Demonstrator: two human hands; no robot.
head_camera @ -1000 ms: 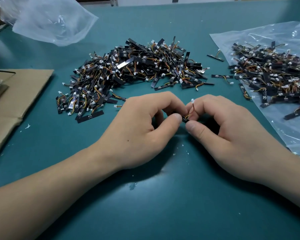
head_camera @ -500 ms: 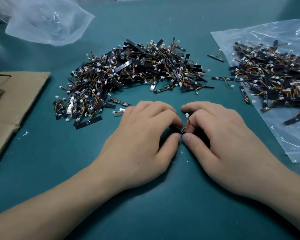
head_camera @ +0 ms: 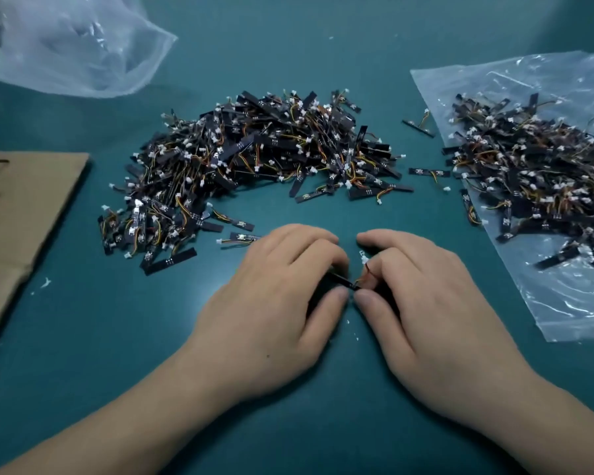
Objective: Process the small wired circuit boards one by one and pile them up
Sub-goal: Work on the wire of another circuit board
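Two grips on one wired circuit board [head_camera: 343, 281]: left hand [head_camera: 282, 303], right hand [head_camera: 422, 296], fingers curled.

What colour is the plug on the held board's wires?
White. The plug of the board shows best in the head view, beside the right hand.

A single head-worn camera looks forward and steeply down, close over the hands [head_camera: 348, 296] on the worktop [head_camera: 288, 423].
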